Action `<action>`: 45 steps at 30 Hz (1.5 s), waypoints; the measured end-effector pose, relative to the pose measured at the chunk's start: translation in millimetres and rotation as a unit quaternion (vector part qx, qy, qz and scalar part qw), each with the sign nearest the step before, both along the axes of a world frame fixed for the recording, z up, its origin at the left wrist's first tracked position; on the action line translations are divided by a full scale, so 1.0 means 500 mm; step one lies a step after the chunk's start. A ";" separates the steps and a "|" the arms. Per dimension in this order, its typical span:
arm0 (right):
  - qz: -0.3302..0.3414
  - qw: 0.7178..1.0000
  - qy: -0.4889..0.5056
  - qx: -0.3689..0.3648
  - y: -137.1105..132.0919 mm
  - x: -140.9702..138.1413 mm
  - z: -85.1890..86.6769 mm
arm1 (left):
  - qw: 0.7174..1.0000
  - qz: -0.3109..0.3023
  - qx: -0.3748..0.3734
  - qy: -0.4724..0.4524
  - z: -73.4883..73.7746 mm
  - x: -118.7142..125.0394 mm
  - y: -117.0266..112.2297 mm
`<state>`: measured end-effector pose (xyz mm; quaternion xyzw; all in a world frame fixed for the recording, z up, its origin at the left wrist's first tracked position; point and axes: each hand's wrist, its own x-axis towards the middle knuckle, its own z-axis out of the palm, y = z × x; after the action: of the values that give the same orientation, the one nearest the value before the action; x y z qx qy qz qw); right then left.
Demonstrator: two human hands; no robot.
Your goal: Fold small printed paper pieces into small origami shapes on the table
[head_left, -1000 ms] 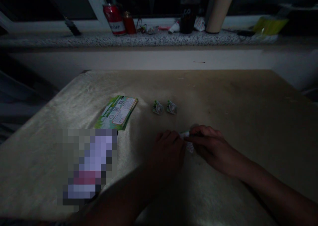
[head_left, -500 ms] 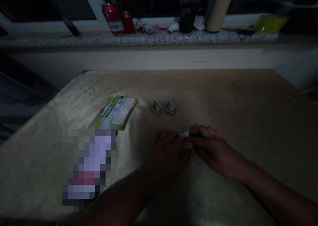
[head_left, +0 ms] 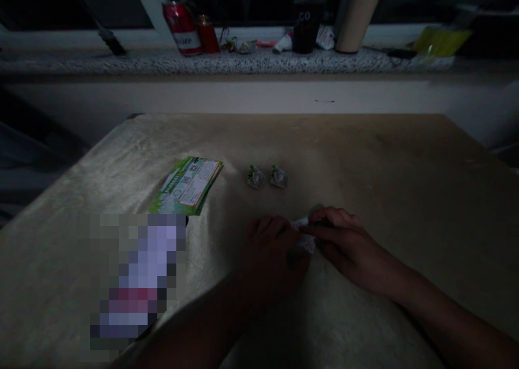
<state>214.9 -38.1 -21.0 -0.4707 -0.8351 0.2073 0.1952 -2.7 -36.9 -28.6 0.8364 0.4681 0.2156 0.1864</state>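
Note:
Between my hands, low over the table, is a printed piece of paper [head_left: 307,243], mostly whitish and partly folded. My left hand [head_left: 273,250] is closed on its left side, the thumb near the lower edge. From the right, my right hand [head_left: 343,239] pinches the paper, its index finger lying across the top. Palms and fingers cover much of the sheet. Beyond the hands, two small folded paper pieces [head_left: 255,177] sit side by side. To the left lies a stack of green-and-white printed leaflets [head_left: 188,185].
A pixelated, lit oblong object [head_left: 146,271] lies by my left forearm. The pale cloth-covered table [head_left: 385,163] ends at a white wall. Above, the speckled sill [head_left: 251,63] carries a red can [head_left: 184,29], a dark cup [head_left: 306,28], a tan cylinder [head_left: 359,17] and small litter.
Slightly more of the paper's lower part shows between my hands. My fingers have shifted only a little, and the view has moved slightly.

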 end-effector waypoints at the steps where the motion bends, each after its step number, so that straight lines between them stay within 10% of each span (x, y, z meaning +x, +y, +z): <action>1: 0.001 1.000 0.000 -0.002 0.000 0.000 -0.001 | 1.000 -0.003 -0.001 -0.004 0.001 -0.001 0.002; 45: -0.003 0.999 -0.031 0.033 -0.003 -0.005 -0.003 | 0.998 0.051 -0.034 0.016 0.003 0.017 0.010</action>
<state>212.5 -39.8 -22.5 -0.4728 -0.8455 0.1641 0.1859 5.9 -32.0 -27.3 0.8079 0.5201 0.1959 0.1958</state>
